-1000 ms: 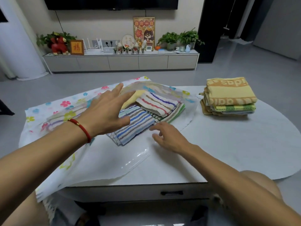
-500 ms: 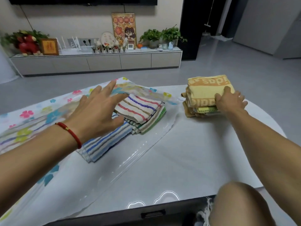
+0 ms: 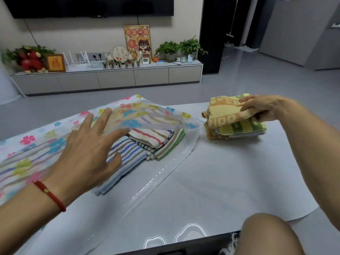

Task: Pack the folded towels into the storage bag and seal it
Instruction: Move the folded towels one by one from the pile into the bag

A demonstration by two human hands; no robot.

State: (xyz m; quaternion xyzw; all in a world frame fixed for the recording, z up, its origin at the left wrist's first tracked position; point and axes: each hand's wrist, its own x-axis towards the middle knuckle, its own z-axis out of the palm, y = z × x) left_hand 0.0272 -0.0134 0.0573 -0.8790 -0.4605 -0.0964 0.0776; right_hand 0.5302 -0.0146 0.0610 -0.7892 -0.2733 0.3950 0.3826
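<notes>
Where it lay flat earlier, right hand (image 3: 265, 109) now lifts top towel (image 3: 228, 112).

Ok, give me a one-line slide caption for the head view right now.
Left hand lifts the storage bag flap over striped towels while the right hand grips the top yellow towel of the stack.

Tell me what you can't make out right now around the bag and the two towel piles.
- Head view: the storage bag runs off the left edge, so its far end is unseen.
- Striped towels partly under the left hand and the bag's printed flap; count unclear.
- Right hand grips the top yellow towel; its thumb is hidden beneath.
- Lower towels in that pile: only thin edges show.
</notes>
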